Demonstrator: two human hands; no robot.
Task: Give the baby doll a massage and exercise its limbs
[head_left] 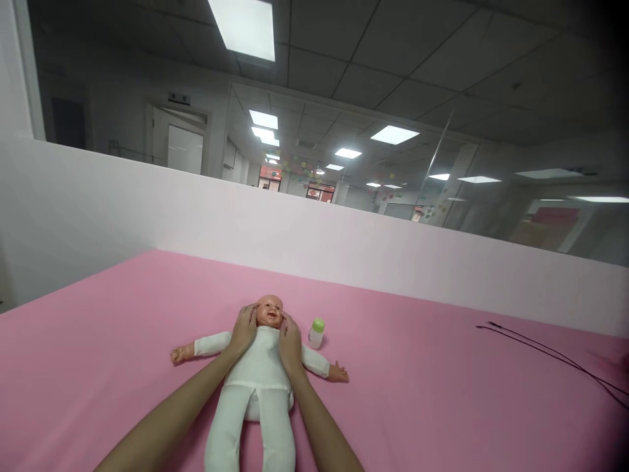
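Note:
A baby doll [260, 360] with a white cloth body lies on its back, arms spread out to both sides. Its bare head [270, 311] is at the far end, face up. My left hand [244, 330] rests along the left side of the head, fingers curled against the cheek and temple. Against the opposite cheek lies my right hand [290, 339], its fingers bent round that side. Between them the two hands hold the head; some fingertips are hidden. Just right of my right hand stands a small clear bottle [316, 336] with a green cap.
Pink cloth [417, 393] covers the table under the doll. Two thin black cords [550, 351] lie at the right. Behind the table runs a low white wall [295, 226] with glass above it, through which a lit room shows.

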